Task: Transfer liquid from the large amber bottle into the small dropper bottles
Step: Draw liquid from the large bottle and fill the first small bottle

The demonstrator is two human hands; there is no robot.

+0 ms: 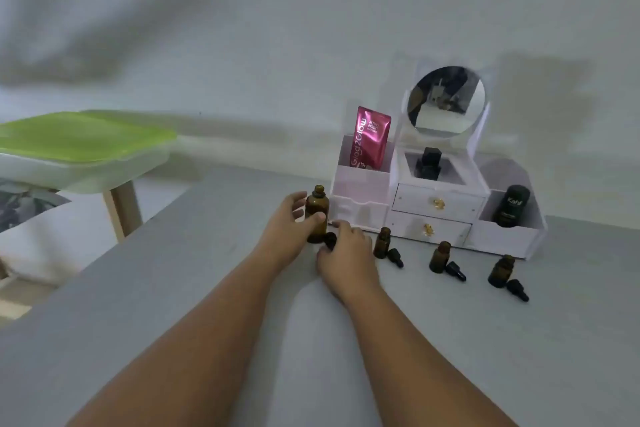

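Three small dropper bottles, uncapped amber glass, stand at 3 o'clock of the large amber bottle. Left hand wraps it; right hand curls over a black cap. Pink sachet reads "Glad2Glow"; dark bottle reads "Kahf".

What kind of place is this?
Likely a home vanity or dressing table: a white cosmetics organizer with a round mirror, a pink Glad2Glow sachet, amber dropper bottles on the grey tabletop.

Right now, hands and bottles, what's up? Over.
Left hand grips uncapped large amber glass bottle. Right hand on its black cap. Nothing blocking.
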